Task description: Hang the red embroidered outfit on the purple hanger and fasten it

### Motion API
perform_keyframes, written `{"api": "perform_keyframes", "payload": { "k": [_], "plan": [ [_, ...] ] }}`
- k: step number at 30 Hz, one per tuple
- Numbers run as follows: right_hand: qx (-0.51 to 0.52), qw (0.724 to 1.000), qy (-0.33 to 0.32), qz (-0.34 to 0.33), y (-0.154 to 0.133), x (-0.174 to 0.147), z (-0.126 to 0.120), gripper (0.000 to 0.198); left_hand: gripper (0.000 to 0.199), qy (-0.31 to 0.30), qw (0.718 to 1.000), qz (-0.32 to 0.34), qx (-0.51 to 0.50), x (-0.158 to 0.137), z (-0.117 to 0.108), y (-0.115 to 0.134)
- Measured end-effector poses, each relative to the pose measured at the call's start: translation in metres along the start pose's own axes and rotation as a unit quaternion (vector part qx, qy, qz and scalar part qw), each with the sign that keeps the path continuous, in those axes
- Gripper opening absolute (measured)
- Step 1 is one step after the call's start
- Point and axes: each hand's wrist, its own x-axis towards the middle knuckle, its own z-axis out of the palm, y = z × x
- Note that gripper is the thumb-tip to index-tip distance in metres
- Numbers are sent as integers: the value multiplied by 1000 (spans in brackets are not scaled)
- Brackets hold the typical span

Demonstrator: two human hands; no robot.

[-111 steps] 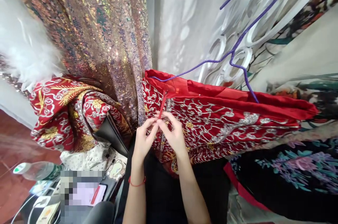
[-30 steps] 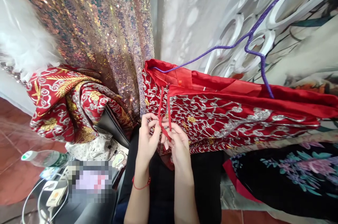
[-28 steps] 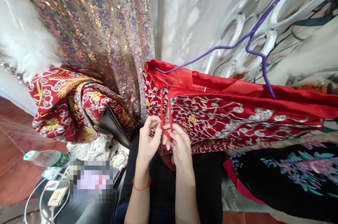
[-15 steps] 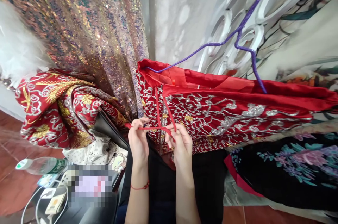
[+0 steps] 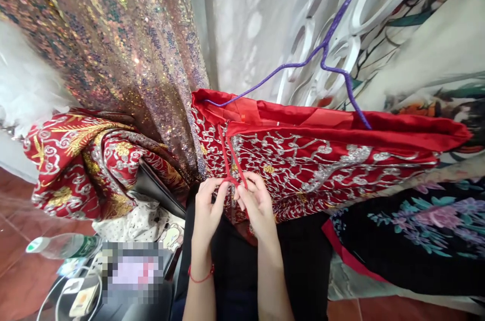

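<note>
A red skirt (image 5: 322,159) with silver and gold embroidery hangs sideways on a purple hanger (image 5: 333,61). Two thin red ties (image 5: 227,152) run down from its waistband. My left hand (image 5: 206,210) and my right hand (image 5: 257,205) meet just below them, fingers pinched on the ends of the ties where they cross. A red string bracelet circles my left wrist.
A sequin gown (image 5: 125,48) hangs at the left, white fabric (image 5: 246,23) behind. Another red embroidered garment (image 5: 87,164) is bunched at the left over a black bag (image 5: 155,192). A water bottle (image 5: 56,246), chargers and cables lie at the lower left. Floral dark fabric (image 5: 409,240) hangs at the right.
Half a second ago my left hand had pulled a tie end out to the left; now both hands have come back together at the crossing of the ties.
</note>
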Motion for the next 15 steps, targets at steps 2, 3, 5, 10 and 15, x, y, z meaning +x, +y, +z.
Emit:
{"api": "perform_keyframes", "payload": {
  "k": [2,3,5,10,15],
  "plan": [
    [-41,999,-2,-3,-7,2,-3,30,28,19,1000,-4,-9,6,1,-1],
    [-74,997,-14,0,-12,5,-5,28,29,30,999,-3,-32,12,0,-2],
    [-152,987,-56,-1,-26,15,-8,30,31,58,994,8,-88,27,-3,-1],
    [-184,964,86,-173,-67,41,-16,27,33,178,977,34,-110,70,-22,-3],
    [-115,967,121,-193,-76,43,-19,24,27,197,978,62,12,82,-27,-6]
  ]
}}
